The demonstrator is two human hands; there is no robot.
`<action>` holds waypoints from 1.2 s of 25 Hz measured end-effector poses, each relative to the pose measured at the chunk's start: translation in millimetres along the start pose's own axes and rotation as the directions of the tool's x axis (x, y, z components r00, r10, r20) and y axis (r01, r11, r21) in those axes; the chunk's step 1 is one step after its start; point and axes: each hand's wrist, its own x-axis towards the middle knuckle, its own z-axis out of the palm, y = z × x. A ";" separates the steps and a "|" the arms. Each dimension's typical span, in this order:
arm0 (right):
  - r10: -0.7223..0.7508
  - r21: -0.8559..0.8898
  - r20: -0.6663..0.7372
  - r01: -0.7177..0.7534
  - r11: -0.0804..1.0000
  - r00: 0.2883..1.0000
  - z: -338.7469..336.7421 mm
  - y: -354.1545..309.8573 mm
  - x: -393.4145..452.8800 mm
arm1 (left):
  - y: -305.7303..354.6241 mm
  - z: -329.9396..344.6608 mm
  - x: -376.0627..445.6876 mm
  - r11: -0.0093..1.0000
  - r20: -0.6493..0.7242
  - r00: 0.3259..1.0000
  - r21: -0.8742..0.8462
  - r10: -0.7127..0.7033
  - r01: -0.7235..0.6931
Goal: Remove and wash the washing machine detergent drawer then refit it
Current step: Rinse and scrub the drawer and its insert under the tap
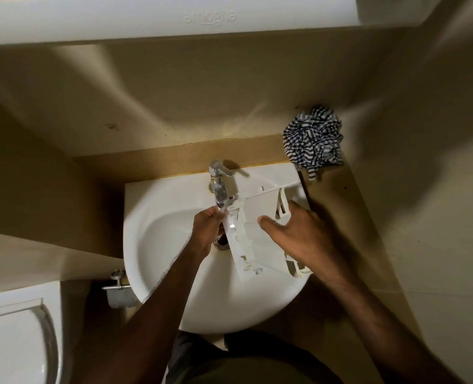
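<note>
Right hand (303,234) grips white plastic detergent drawer (260,231) tilted over round white ceramic basin (157,245); left hand (206,227) pinches its edge beneath chrome tap (218,187).

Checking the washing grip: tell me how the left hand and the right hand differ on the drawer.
The left hand curls at the drawer edge under the tap; the right hand spreads across its far side. The left hand is over the drain, the right by the sink rim. Both touch the drawer.
</note>
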 end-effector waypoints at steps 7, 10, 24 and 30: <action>0.033 0.064 -0.098 -0.027 0.998 0.995 27.5 3.1 -12.4 | 12.5 1.3 8.9 1.000 -0.130 0.992 0.002 -0.003 0.003; 0.028 0.052 -0.182 -0.019 0.998 0.983 37.4 -0.5 -13.8 | 13.1 -9.8 4.2 0.999 -0.008 1.000 0.038 -0.019 0.019; 0.067 0.182 -0.263 -0.019 0.983 0.962 40.6 -11.4 -9.9 | 13.2 -10.7 8.6 0.982 -0.096 0.988 0.159 0.121 -0.104; 0.076 0.207 -0.297 -0.014 0.978 0.952 45.9 -4.8 -13.5 | 13.8 -20.9 0.3 0.930 0.107 0.977 0.304 0.184 -0.208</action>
